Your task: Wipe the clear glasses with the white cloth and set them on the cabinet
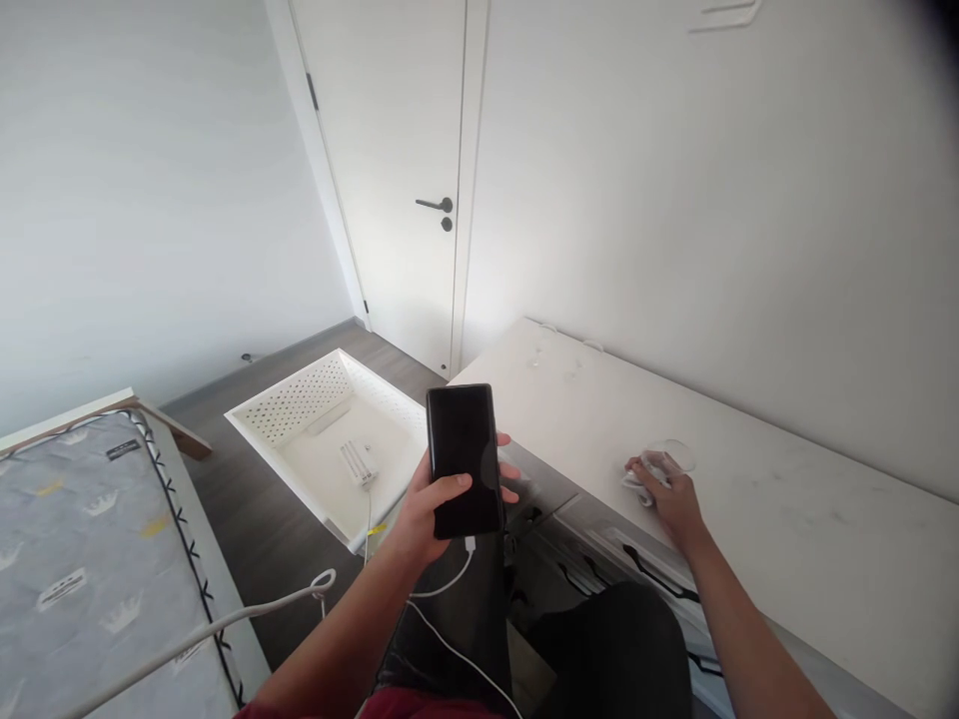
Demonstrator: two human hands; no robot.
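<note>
Two bare hands are at work: the left hand (435,504) is wrapped around a dark-screened phone (465,461), held upright in front of the body, thumb across its lower face, with a white charging cable (450,584) plugged into its bottom edge. The right hand (672,496) lies palm down, fingers curled over a small white cloth (645,475) pressed onto the white desk (786,519). Beyond the phone, a white perforated basket (315,399) sits on the dark floor, a patterned mattress (82,539) at far left.
</note>
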